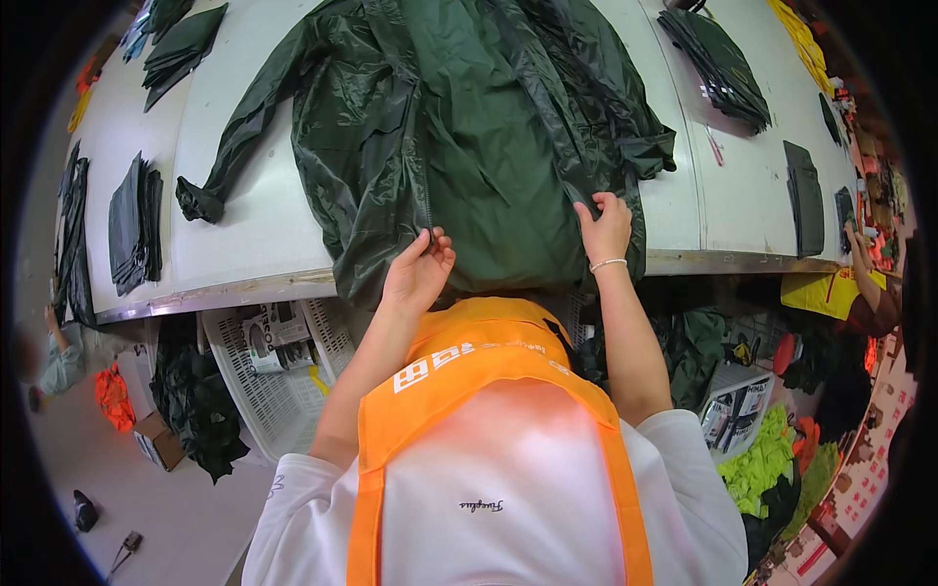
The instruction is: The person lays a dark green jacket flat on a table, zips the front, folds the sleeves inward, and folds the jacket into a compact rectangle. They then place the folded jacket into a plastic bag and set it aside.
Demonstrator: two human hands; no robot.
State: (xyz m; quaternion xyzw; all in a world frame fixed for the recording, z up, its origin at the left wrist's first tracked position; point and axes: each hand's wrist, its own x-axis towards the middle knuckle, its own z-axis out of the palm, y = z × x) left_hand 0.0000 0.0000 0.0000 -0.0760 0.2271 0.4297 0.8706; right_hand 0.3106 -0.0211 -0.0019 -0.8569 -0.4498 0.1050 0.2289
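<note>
A dark green, shiny rain jacket [489, 146] lies spread on the white table, its front open and its smooth inner back showing. The lower hem hangs over the table's near edge. My left hand [421, 271] pinches the left front edge near the bottom end of its zipper [427, 200]. My right hand [606, 230], with a thin bracelet at the wrist, is closed on the right front edge, its fingertips partly hidden. One sleeve [239, 146] stretches out to the left; the other is bunched at the right.
Folded dark green garments [135, 225] lie on the white table [244, 239] at left, with another stack [718, 68] at far right. Below the edge stand a white plastic basket [249, 381] and heaps of cloth. A co-worker's arm [862, 269] reaches in at right.
</note>
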